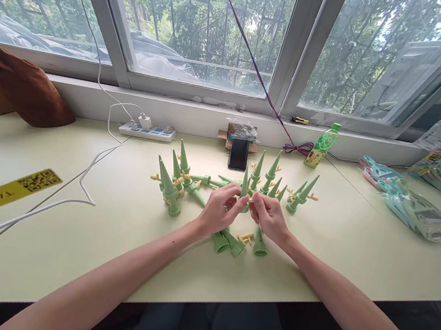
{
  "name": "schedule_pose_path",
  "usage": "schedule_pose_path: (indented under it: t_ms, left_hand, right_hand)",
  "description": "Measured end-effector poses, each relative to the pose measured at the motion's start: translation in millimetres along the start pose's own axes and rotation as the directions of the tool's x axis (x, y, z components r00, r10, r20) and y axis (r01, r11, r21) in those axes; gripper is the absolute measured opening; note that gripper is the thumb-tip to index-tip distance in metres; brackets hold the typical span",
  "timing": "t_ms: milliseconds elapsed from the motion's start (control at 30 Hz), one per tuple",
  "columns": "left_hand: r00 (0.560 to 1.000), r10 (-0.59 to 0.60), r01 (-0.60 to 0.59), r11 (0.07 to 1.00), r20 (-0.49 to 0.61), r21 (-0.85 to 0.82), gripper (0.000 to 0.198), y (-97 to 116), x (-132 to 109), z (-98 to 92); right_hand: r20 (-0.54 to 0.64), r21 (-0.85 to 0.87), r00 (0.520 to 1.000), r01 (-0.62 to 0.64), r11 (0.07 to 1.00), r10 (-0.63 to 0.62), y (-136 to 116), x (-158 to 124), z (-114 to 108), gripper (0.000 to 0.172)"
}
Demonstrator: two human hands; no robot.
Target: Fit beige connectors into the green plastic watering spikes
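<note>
Near the middle of the table, my left hand [220, 208] is closed around a green plastic watering spike [245, 184], its point upward. My right hand [269, 216] pinches at the spike's side, where a bit of a small yellow valve shows between the fingertips; the fingers hide most of it. Just in front of the hands lie loose green spikes [261, 244] and yellow valves [246, 239]. Several spikes with yellow valves fitted stand to the left [168, 188], behind [271, 172] and to the right [301, 194]. More green spikes lie behind my hands.
At the back are a power strip [147, 132] with a white cable [85, 169], a phone [238, 154] propped against a small box, and a green bottle [322, 146]. Plastic-wrapped packs [410, 203] lie right. A brown bag [27, 88] and yellow strip [9, 194] are left.
</note>
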State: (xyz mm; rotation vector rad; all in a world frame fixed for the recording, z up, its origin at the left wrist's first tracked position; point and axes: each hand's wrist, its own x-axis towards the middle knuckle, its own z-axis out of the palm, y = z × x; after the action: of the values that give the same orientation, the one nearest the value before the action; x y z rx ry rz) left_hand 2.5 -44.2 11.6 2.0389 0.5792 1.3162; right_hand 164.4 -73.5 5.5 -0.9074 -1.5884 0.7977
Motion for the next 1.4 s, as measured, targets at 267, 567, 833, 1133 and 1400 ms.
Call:
schedule_pose_path:
  t_ms: [267, 567, 833, 1133, 1400]
  left_hand:
    - [0.979, 0.203, -0.205, 0.948, 0.034, 0.242, 0.014, -7.7, -2.5, -2.9]
    - [0.984, 0.174, -0.156, 0.932, -0.027, 0.326, 0.021, -10.2, -2.2, -4.4]
    - [0.980, -0.120, 0.154, 0.963, -0.162, 0.219, 0.051, 3.0, 4.2, -4.5]
    - [0.949, -0.305, 0.301, 0.952, 0.074, 0.063, 0.056, 3.5, 5.7, -6.5]
    - [0.996, -0.085, 0.084, 0.996, 0.023, 0.034, 0.051, 0.3, 5.2, -5.9]
  right_hand:
    - [-0.040, -0.002, 0.993, -0.107, 0.994, 0.107, -0.6, 0.4, 0.1, 0.058]
    - [-0.078, -0.082, 0.990, -0.124, 0.989, 0.117, 1.1, 2.0, 0.2, 0.058]
    - [-0.117, -0.174, 0.991, -0.078, 0.982, 0.058, 0.0, 3.0, -2.9, 0.052]
    - [-0.062, -0.173, 0.997, -0.048, 0.984, 0.038, 3.0, 2.8, -5.0, 0.048]
    - [-0.045, -0.052, 0.996, -0.074, 0.996, 0.071, 3.9, 2.2, -3.8, 0.050]
